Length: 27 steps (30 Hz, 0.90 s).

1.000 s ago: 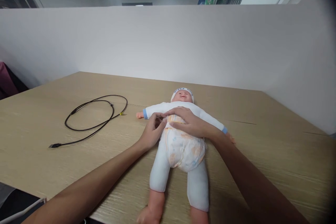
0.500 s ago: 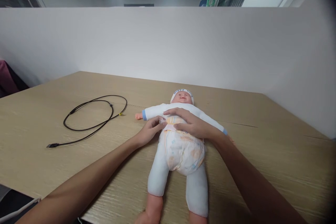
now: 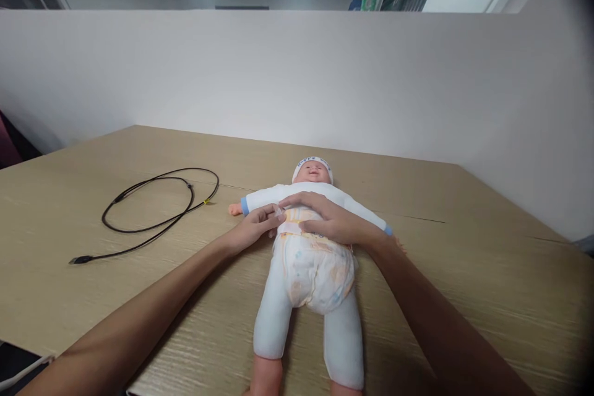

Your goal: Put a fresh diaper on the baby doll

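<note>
A baby doll (image 3: 312,172) in a white cap and white suit with blue cuffs lies on its back, its feet toward me. Around its hips is a white diaper (image 3: 315,269) with orange and blue prints. My left hand (image 3: 253,226) is closed at the diaper's waist, thumb and fingers pinching a clear fastening tab (image 3: 279,211). Across the doll's belly rests my right hand (image 3: 327,219), its fingers stretched out and its thumb apart, touching the front waistband. The right side of the waistband is hidden under that hand.
A looped black USB cable (image 3: 139,230) with a yellow tag lies on the wooden table (image 3: 185,322), left of the doll. Behind the table stands a pale partition wall (image 3: 278,74). Dark fabric (image 3: 16,142) shows at the far left edge.
The view has shifted slightly, so the doll and cable sit a little further left. Both hands keep nearly the same places on the diaper's waist.
</note>
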Motion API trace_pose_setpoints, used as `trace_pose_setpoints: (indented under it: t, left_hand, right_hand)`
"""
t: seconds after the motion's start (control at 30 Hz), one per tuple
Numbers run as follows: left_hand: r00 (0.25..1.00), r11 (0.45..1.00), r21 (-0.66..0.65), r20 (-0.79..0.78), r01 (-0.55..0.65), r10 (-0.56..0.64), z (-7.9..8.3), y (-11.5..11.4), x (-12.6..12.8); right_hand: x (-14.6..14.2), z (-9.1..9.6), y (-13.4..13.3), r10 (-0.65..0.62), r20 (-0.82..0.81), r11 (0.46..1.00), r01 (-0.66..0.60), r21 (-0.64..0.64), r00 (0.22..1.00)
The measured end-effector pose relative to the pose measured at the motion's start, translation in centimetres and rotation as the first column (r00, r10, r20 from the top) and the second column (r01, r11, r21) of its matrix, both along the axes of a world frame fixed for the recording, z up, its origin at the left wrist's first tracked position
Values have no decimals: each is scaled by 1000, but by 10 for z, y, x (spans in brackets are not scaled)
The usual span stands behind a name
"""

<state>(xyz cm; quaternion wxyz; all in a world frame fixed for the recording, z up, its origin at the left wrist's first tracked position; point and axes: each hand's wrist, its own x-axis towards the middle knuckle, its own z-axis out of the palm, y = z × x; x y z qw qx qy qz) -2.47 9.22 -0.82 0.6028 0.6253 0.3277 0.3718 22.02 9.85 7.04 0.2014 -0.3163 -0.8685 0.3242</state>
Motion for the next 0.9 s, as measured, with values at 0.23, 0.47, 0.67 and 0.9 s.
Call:
trace_pose_setpoints:
  t: [0.23, 0.47, 0.67, 0.9]
  left_hand:
    - [997, 993, -83, 3, 80, -80, 3, -1, -2]
    - [995, 992, -78, -2, 95, -96, 4, -3, 0]
    - [992, 989, -112, 96, 97, -86, -2, -3, 5]
    - [993, 994, -106, 110, -36, 48, -11, -5, 10]
  right_hand:
    - [-1, 0, 0, -31, 14, 999, 30, 26, 999]
    - [-4, 7, -7, -10, 49, 999, 8, 39, 999]
    - [-2, 5, -7, -24, 71, 998, 19, 67, 997]
    - [4, -1, 4, -10, -4, 997, 10, 79, 1000]
